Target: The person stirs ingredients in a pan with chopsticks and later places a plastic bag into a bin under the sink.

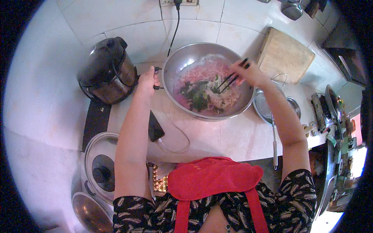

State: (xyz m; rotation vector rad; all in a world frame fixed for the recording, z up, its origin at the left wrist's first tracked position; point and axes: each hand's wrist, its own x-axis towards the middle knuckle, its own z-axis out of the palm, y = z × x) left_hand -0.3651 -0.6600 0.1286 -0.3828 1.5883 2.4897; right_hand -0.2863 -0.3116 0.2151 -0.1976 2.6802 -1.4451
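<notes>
A large metal wok (208,116) sits on the white counter in front of me. My left hand (150,81) grips its black side handle (157,78). Dark leafy greens (199,97) lie with pale, thin strands (215,64) in the wok. My right hand (244,72), slightly blurred, holds a pair of black chopsticks (228,82) over the wok's right side, their tips in the food. Whether the strands are noodles or shredded vegetable, I cannot tell.
A black electric cooker (107,72) stands at left, a wooden cutting board (287,55) leans at back right. Right of the wok lie metal bowls (260,107) and a long-handled strainer (274,145). A phone (156,128) with a cable lies near my left forearm; a glass lid (90,145) is at lower left.
</notes>
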